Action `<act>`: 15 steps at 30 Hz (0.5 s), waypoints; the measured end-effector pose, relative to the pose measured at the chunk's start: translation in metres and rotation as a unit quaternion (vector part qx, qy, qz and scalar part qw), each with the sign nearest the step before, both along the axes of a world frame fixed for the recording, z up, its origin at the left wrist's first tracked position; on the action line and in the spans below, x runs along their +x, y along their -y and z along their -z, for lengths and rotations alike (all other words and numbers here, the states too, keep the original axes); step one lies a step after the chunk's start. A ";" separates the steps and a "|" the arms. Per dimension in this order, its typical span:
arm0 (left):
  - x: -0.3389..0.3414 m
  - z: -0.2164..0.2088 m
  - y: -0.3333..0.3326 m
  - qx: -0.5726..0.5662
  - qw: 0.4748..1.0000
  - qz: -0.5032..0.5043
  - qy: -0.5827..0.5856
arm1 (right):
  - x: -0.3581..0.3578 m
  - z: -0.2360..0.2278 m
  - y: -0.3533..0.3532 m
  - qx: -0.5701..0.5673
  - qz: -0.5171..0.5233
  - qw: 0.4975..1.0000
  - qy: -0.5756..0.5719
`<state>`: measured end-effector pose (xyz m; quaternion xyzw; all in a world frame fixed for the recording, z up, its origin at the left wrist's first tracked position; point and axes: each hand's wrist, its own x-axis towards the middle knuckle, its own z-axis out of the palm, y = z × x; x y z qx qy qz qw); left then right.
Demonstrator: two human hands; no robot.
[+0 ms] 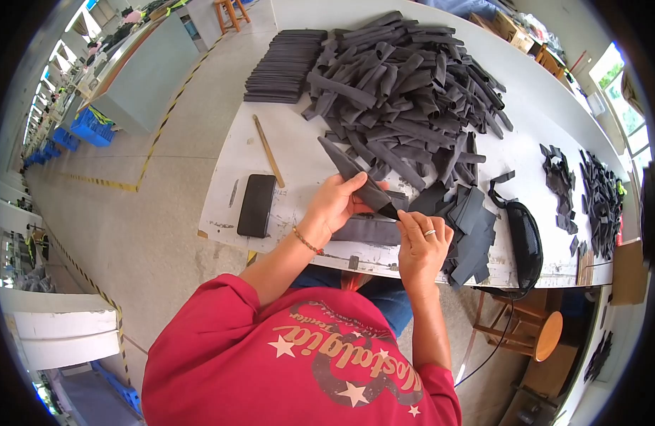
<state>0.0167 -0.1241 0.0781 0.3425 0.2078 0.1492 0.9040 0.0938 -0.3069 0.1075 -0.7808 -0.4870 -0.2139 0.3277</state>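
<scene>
A dark grey folded fabric strip (350, 169) slants over the near part of the white table. My left hand (333, 204) is closed on its middle, with the thumb on top. At the strip's near end my right hand (421, 245) pinches a small black end between thumb and fingers; whether that is a separate piece I cannot tell. Another grey strip (366, 231) lies flat beneath my hands. Right beside my right hand is a heap of flat dark rectangular pieces (474, 227). Beyond my hands rises a big loose pile of grey fabric strips (405, 78).
A neat stack of strips (285, 67) sits at the far left of the table (224, 167). Nearer are a wooden stick (269, 150) and a black phone (256, 206). A glossy black case (524, 245) stands on the right, above a wooden stool (547, 335). More dark scraps (601, 199) lie farther right.
</scene>
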 end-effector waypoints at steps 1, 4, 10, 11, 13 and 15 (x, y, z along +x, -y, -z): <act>-0.001 -0.002 0.004 0.006 1.000 -0.017 0.007 | -0.002 0.000 -0.002 0.001 -0.002 1.000 0.001; -0.002 -0.011 0.019 0.040 0.997 -0.062 0.030 | -0.008 0.000 -0.010 -0.010 0.007 1.000 -0.005; -0.001 -0.034 0.039 0.025 0.987 -0.093 0.132 | -0.022 0.009 -0.021 0.077 -0.046 0.986 -0.141; 0.000 -0.024 0.037 0.013 0.988 -0.053 0.145 | -0.028 0.007 -0.026 0.083 -0.037 0.985 -0.149; 0.005 -0.012 0.040 -0.004 0.987 -0.018 0.162 | -0.035 0.017 -0.028 0.099 -0.037 0.982 -0.159; 0.004 -0.010 0.047 0.015 0.990 -0.018 0.141 | -0.039 0.023 -0.032 0.116 -0.033 0.979 -0.166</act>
